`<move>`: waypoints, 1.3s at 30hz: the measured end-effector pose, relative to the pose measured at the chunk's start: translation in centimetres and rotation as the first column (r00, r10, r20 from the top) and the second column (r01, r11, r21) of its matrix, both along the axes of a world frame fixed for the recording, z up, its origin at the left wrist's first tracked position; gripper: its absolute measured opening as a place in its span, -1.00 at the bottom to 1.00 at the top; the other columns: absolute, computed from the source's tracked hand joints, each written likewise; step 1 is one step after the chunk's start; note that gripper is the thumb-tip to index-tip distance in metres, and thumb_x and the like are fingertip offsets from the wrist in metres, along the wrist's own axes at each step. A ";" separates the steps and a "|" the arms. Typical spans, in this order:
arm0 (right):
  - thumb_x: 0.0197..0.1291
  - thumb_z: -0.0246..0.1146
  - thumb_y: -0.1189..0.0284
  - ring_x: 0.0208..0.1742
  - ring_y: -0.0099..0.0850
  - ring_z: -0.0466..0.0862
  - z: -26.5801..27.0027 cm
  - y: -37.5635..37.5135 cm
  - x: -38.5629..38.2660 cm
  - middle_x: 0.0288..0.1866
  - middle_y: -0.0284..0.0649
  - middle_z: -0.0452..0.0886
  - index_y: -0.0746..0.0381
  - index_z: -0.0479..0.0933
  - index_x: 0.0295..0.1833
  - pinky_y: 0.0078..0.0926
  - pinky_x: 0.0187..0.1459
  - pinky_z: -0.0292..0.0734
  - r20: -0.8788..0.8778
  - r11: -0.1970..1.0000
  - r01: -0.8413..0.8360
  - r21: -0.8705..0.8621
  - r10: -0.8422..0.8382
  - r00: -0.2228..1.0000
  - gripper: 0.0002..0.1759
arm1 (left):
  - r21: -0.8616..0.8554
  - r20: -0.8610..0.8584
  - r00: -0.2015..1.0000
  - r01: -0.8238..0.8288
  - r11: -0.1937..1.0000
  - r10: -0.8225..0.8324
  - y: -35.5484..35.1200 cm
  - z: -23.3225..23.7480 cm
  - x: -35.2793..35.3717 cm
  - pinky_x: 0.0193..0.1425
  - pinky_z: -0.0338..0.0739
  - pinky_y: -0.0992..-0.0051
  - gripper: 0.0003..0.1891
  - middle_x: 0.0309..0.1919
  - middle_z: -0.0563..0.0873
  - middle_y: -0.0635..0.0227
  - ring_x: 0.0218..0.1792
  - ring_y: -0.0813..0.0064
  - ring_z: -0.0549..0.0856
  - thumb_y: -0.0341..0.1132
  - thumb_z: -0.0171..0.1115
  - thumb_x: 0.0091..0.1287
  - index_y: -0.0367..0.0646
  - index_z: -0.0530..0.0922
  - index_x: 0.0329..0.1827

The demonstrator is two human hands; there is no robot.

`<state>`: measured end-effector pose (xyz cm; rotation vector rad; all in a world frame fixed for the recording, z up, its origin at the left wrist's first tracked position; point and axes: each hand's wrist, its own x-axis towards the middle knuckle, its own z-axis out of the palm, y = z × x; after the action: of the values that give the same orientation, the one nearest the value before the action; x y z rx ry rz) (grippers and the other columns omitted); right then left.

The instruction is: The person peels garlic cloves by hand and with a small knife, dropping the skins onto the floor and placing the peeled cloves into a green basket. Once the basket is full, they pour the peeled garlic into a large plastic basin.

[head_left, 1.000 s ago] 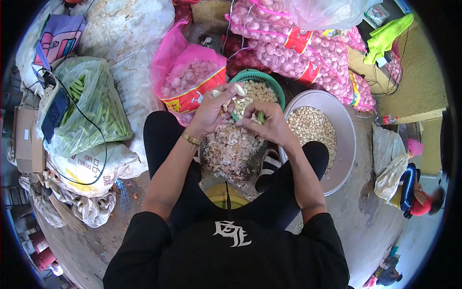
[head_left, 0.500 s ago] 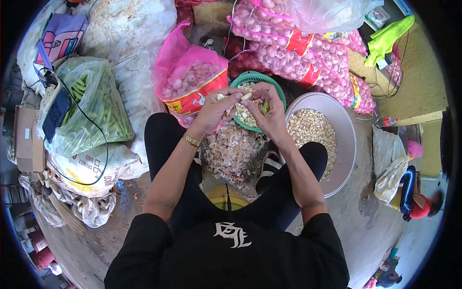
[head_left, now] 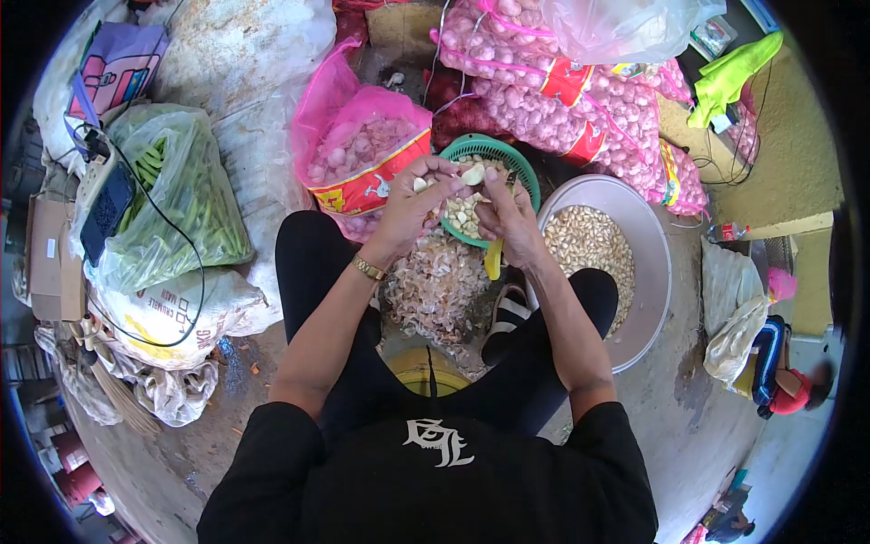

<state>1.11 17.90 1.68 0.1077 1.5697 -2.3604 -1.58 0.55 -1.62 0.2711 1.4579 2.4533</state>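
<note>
My left hand (head_left: 417,199), with a gold watch at the wrist, is closed around garlic; one pale clove (head_left: 420,184) shows at its fingers. Another peeled garlic clove (head_left: 472,174) sits between the fingertips of both hands, pinched by the left. My right hand (head_left: 509,222) is closed on a small knife, whose yellow handle (head_left: 494,259) sticks out below the palm; its blade is mostly hidden. Both hands are above a green plastic basket (head_left: 530,172) with peeled cloves (head_left: 462,216) in it. Papery garlic skins (head_left: 439,281) lie heaped below, between my feet.
An open pink mesh bag of garlic (head_left: 362,150) stands at the left of the basket. To the right is a large pale tub (head_left: 654,263) holding many cloves. Full garlic sacks (head_left: 580,118) are stacked behind. A plastic bag of green pods (head_left: 181,208) rests far left.
My right hand has turned, and the yellow handle now points down below the palm. The fingertips have shifted around the clove, which shows more plainly between the hands.
</note>
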 end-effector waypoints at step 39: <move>0.07 0.41 0.59 -0.18 -0.30 0.75 -0.9 2.6 -1.4 -0.21 -0.17 0.72 0.29 0.62 -0.11 -0.42 -0.17 0.58 -0.667 0.606 0.399 0.688 0.313 0.676 -0.77 | -0.037 0.318 0.938 0.156 0.987 -0.136 0.0 -0.4 -0.5 -0.59 0.31 0.74 -0.60 -0.39 0.61 0.49 -0.54 0.77 0.50 -0.11 0.17 0.51 -0.23 0.58 0.19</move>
<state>-0.25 20.53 0.82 -0.7520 2.9750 -1.5018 -2.04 0.51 -2.05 -0.0263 1.3218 2.2063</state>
